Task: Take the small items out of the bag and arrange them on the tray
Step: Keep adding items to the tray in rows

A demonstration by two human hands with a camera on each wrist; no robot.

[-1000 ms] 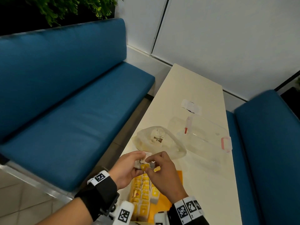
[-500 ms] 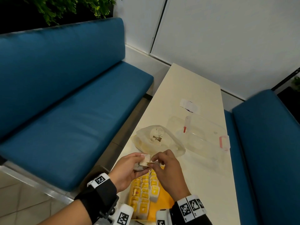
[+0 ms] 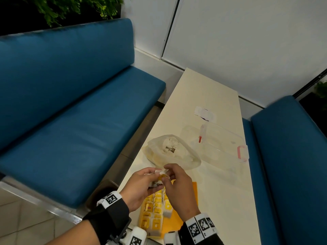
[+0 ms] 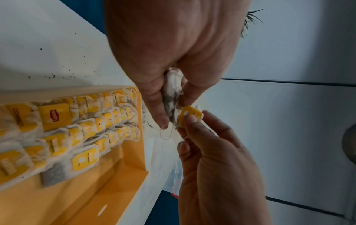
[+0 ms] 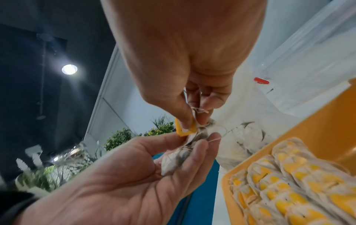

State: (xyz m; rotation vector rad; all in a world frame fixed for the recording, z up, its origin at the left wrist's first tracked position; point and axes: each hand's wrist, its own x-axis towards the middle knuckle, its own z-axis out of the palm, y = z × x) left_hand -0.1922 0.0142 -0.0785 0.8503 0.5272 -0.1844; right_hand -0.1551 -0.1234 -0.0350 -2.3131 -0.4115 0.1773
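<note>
We note the left hand [image 3: 139, 186] gripping a tea bag [image 5: 173, 158]; the right hand [image 3: 178, 188] pinches its yellow tag [image 4: 189, 116], above the tray [image 4: 108, 190].

The orange plastic tray [image 3: 192, 197] sits at the table's [image 3: 221, 191] 6 o'clock edge. The crumpled clear plastic bag [image 3: 178, 156] lies at 12 o'clock from it. The clear lidded plastic box [image 3: 221, 144] lies at the bag's 3 o'clock.

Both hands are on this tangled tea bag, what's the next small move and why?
Probably pull the yellow tag gently away with the right hand to free the string, since the left hand holds the bunched tea bags above the orange tray, where rows already lie.
</note>
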